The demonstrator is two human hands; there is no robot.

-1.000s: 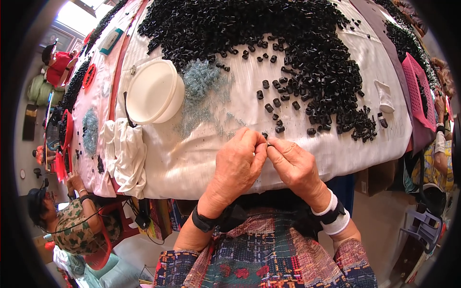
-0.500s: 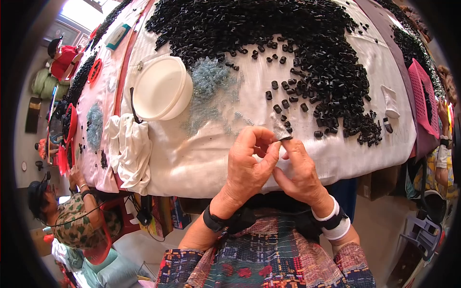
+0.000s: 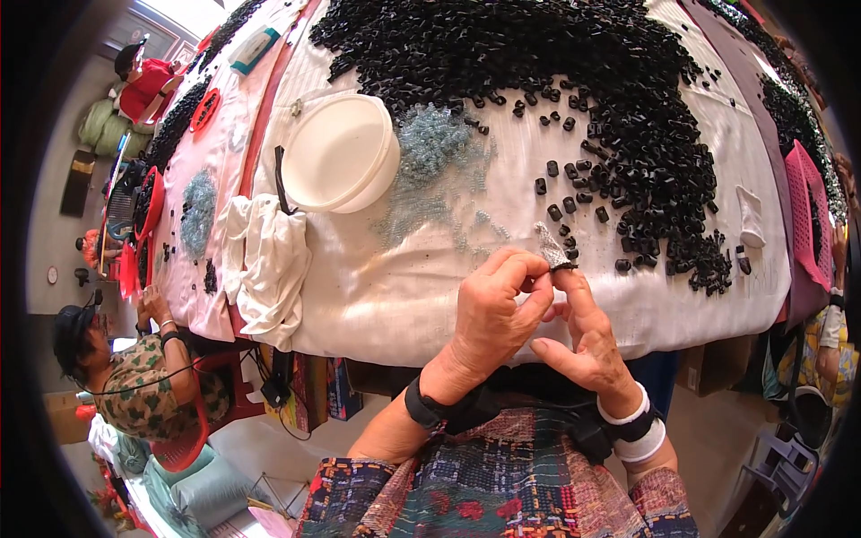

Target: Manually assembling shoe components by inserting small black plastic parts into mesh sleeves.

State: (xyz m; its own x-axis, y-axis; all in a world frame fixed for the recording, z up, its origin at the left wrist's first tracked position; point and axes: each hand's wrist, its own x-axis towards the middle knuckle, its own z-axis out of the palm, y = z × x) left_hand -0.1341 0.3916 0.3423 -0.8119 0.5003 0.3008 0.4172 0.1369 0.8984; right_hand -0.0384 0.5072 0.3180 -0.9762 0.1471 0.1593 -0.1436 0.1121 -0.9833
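My left hand (image 3: pixel 502 300) is closed, with thumb and forefinger pinched at the black lower edge of a small grey fabric finger cover (image 3: pixel 549 244). That cover sits at the tip of the forefinger of my right hand (image 3: pixel 587 336). The right thumb stands apart from the fingers, and nothing shows between them. Just past my hands, loose small black parts (image 3: pixel 554 212) lie on the white cloth-covered table (image 3: pixel 430 296). Farther off is the big heap of such black parts (image 3: pixel 502 54), beside a pile of tiny pale blue, clear-looking pieces (image 3: pixel 432 143).
A white plastic bowl (image 3: pixel 296 170) stands left of the pale pile, with a crumpled white cloth (image 3: pixel 269 260) nearer. On the right lie a white finger-shaped cloth piece (image 3: pixel 751 215) and a pink basket (image 3: pixel 804 206). A co-worker (image 3: pixel 134 377) sits at the left.
My left fingers have shifted on the finger cover's edge, and my right thumb has spread away from the fingers. The whole view has swung, so the table things appear farther right.
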